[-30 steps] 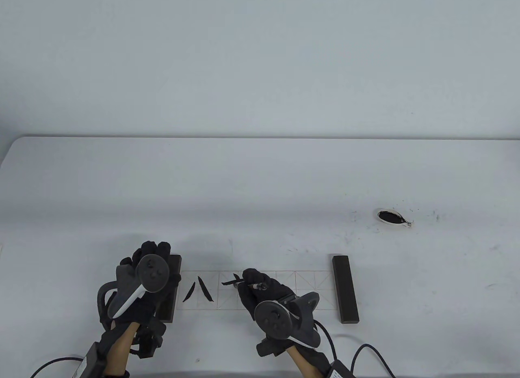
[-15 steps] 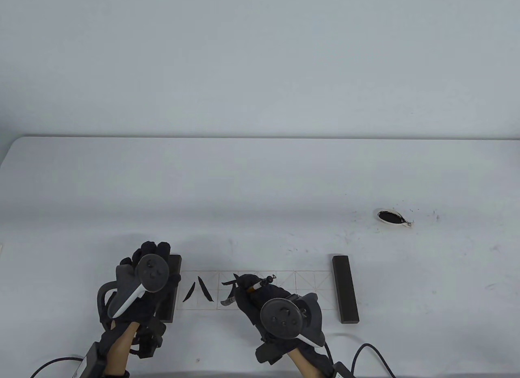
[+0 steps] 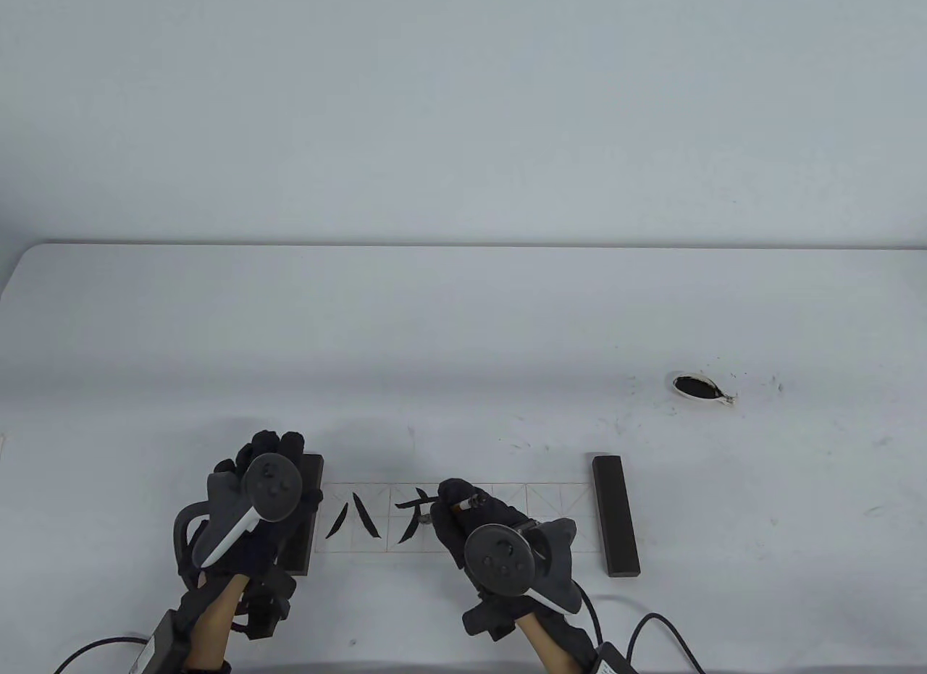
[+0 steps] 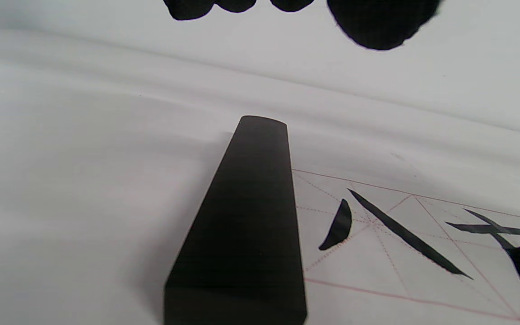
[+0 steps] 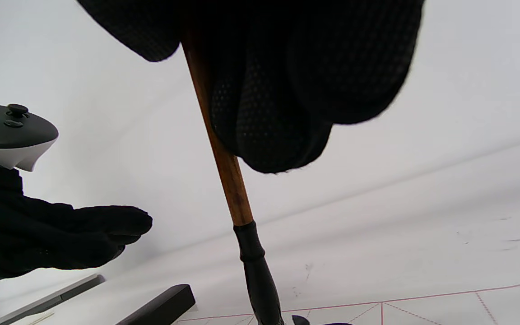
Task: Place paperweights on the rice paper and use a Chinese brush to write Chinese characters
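A strip of gridded rice paper [image 3: 550, 518] lies near the table's front edge, with a dark paperweight on each end. My left hand [image 3: 268, 453] rests flat over the left paperweight [image 3: 313, 471], fingers straight; in the left wrist view the fingertips [image 4: 377, 22] reach past that paperweight [image 4: 251, 216]. The right paperweight [image 3: 615, 515] lies free. My right hand [image 3: 463, 511] grips the brush [image 3: 469, 502] over the second square. The wooden shaft [image 5: 226, 171] runs down from my curled fingers [image 5: 309, 67], its tuft on the paper [image 5: 422, 307]. A finished character [image 3: 353, 518] and two crossing strokes [image 3: 414, 518] show in black.
A small white ink dish [image 3: 699, 388] sits at the right of the white table [image 3: 463, 326], with ink flecks around it. Glove cables [image 3: 652, 630] trail off the front edge. Several squares of the paper right of my right hand are unmarked.
The right hand swept the brush down and left, leaving a long slanting stroke through the short horizontal one, then came back up and right. The left hand has not moved.
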Available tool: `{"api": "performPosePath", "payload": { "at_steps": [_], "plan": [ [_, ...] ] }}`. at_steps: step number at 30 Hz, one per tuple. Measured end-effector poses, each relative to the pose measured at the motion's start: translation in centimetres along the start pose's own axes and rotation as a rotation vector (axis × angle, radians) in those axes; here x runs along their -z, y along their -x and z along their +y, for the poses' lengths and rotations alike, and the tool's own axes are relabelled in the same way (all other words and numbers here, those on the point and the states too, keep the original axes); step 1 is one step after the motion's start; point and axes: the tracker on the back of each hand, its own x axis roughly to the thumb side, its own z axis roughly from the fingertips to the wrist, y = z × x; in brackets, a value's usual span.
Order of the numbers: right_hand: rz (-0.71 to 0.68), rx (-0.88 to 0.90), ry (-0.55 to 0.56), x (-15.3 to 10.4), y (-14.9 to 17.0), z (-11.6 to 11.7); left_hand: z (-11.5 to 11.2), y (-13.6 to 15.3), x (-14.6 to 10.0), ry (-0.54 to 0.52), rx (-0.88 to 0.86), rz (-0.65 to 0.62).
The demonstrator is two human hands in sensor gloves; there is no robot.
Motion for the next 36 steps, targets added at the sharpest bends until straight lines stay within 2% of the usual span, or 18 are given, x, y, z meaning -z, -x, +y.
{"api": "performPosePath", "payload": {
  "at_steps": [10, 28, 33, 36],
  "plan": [
    [0.007, -0.102, 0.015, -0.2, -0.5, -0.4, 0.0, 0.0, 0.0, 0.001, 0.0, 0.002],
    [-0.034, -0.019, -0.108, -0.3, -1.8, -0.8, 0.0, 0.0, 0.0, 0.005, 0.0, 0.002],
    [-0.053, 0.031, -0.085, -0.4, -1.7, -0.6, 0.0, 0.0, 0.0, 0.006, 0.002, 0.001],
    [-0.09, 0.144, 0.015, -0.5, -1.7, -1.0, 0.0, 0.0, 0.0, 0.004, 0.002, -0.001]
  ]
}}
